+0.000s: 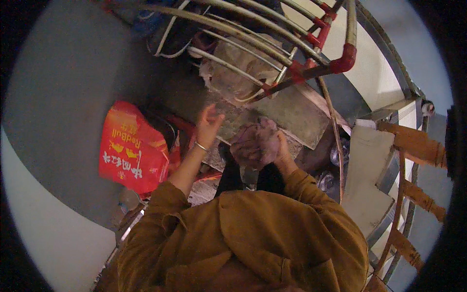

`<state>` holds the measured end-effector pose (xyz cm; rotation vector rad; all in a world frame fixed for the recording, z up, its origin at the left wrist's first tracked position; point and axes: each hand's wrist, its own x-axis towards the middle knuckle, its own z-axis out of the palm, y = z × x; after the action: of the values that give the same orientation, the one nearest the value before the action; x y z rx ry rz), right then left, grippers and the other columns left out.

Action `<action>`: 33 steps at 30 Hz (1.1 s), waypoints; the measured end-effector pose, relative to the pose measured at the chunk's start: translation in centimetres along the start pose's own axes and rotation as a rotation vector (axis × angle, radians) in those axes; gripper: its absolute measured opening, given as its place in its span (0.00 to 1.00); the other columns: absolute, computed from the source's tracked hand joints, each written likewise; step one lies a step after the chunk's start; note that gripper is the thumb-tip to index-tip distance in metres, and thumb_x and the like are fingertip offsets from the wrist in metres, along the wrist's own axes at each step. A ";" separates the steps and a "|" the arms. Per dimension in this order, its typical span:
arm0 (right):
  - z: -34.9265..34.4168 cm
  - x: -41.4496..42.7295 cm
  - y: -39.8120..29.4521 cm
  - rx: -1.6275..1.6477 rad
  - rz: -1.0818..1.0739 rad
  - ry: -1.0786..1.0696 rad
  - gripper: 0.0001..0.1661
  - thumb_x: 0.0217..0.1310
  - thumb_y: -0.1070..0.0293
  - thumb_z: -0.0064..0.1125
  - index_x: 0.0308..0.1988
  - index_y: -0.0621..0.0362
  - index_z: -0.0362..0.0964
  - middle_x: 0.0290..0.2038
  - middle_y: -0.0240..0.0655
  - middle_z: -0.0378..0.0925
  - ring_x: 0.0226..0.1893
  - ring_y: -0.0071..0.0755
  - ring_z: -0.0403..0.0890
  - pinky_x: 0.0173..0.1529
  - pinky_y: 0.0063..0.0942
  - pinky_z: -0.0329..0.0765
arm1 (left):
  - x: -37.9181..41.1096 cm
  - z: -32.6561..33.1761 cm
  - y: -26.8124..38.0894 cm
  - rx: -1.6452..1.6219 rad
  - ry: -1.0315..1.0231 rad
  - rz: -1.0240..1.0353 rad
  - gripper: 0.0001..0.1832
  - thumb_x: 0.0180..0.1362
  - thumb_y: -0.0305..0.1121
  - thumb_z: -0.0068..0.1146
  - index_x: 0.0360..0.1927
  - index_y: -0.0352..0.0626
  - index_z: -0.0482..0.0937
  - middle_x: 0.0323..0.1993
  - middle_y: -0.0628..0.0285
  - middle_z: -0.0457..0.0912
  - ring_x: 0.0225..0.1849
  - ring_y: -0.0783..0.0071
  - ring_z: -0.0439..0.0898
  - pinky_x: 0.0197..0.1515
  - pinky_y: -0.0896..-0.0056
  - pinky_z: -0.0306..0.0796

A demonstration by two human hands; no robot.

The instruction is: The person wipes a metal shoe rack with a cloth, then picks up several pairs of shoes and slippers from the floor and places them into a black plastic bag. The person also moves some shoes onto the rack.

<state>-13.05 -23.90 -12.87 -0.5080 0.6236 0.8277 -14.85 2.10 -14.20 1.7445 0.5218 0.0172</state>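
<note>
A crumpled greyish-purple cloth (253,146) is bunched up in front of me. My right hand (281,148) grips its right side, the fingers partly hidden behind the folds. To the left, my left hand (211,116) is raised apart from the cloth, fingers spread and somewhat curled, with nothing in it. A bracelet (200,146) circles that wrist. Beneath both hands lies a dirty, flat grey slab (292,113), its material unclear.
A metal-tube rack (277,54) with red joints stands ahead, a stained pale sack (237,62) behind its bars. On the left is a red Red Bull carton or bag (131,149). Stairs with brown treads (412,140) and a bent wooden strip (334,131) are at right.
</note>
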 end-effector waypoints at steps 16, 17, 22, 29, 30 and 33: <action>7.7 11.5 -12.6 -0.046 -0.272 0.228 0.26 0.61 0.45 0.37 0.46 0.52 0.65 0.30 0.37 0.72 0.21 0.39 0.73 0.21 0.40 0.70 | 6.6 3.7 2.0 0.649 -0.457 0.265 0.38 0.41 0.21 0.59 0.59 0.51 0.61 0.58 0.47 0.56 0.55 0.50 0.63 0.56 0.63 0.62; 7.0 11.2 -12.9 -0.154 -0.321 0.189 0.26 0.60 0.44 0.38 0.46 0.52 0.65 0.32 0.38 0.73 0.23 0.39 0.73 0.23 0.40 0.70 | 6.5 4.4 2.3 0.596 -0.479 0.229 0.37 0.41 0.20 0.58 0.59 0.51 0.61 0.58 0.46 0.56 0.55 0.50 0.63 0.55 0.63 0.62; 4.6 15.4 -15.6 -0.372 -0.478 0.362 0.33 0.57 0.42 0.44 0.45 0.64 0.68 0.38 0.40 0.73 0.33 0.35 0.74 0.37 0.32 0.70 | 6.8 7.0 3.4 0.658 -0.424 0.326 0.35 0.42 0.20 0.55 0.58 0.48 0.61 0.55 0.44 0.57 0.52 0.47 0.66 0.51 0.62 0.65; 3.9 14.3 -15.5 -0.212 -0.506 0.291 0.29 0.55 0.47 0.49 0.45 0.62 0.68 0.40 0.41 0.73 0.39 0.37 0.74 0.43 0.32 0.71 | 7.9 7.0 2.5 0.704 -0.309 0.435 0.23 0.46 0.29 0.54 0.49 0.45 0.69 0.47 0.46 0.65 0.45 0.49 0.70 0.44 0.57 0.68; 3.0 13.3 -14.9 -0.101 -0.490 0.172 0.25 0.55 0.50 0.50 0.45 0.59 0.67 0.39 0.38 0.73 0.40 0.35 0.74 0.44 0.32 0.71 | 8.2 6.5 2.8 0.714 -0.209 0.510 0.22 0.45 0.30 0.55 0.48 0.45 0.70 0.45 0.47 0.66 0.45 0.49 0.69 0.45 0.57 0.68; -1.1 7.8 -13.4 -0.063 -0.682 -0.139 0.20 0.56 0.57 0.49 0.45 0.56 0.66 0.39 0.37 0.72 0.41 0.35 0.73 0.46 0.32 0.72 | 8.3 5.4 5.8 0.782 0.042 0.691 0.21 0.45 0.34 0.57 0.45 0.42 0.71 0.43 0.49 0.68 0.46 0.50 0.69 0.47 0.56 0.65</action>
<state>1.39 -28.30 -16.65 -0.6620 0.2612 0.2310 -3.94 -0.87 -12.34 2.6231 -0.1048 0.3815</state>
